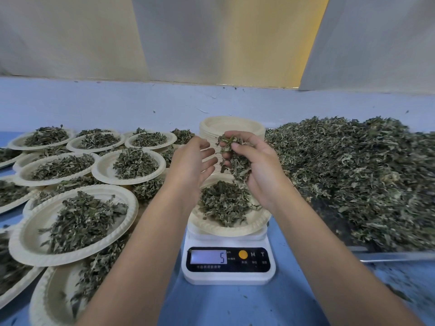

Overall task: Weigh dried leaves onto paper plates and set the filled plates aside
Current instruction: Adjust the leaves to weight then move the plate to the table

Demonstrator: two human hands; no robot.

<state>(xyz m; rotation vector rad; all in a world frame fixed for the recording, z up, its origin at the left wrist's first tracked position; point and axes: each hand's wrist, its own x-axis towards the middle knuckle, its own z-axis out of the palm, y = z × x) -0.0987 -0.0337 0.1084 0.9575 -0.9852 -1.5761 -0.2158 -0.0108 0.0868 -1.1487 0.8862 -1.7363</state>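
A white kitchen scale (228, 271) stands on the blue table at the centre, its display reading 5. On it rests a paper plate (235, 228) with a mound of dried leaves (223, 203). Above the plate, my right hand (256, 165) grips a handful of dried leaves (235, 158), some trailing down toward the mound. My left hand (193, 161) hovers just left of it, fingers relaxed, holding nothing. A large heap of loose dried leaves (357, 175) covers the table to the right.
Several filled paper plates (73, 222) lie overlapping and stacked across the left side. A tall stack of unused paper plates (231, 127) stands behind the scale. A pale blue wall (117, 102) runs along the table's back edge.
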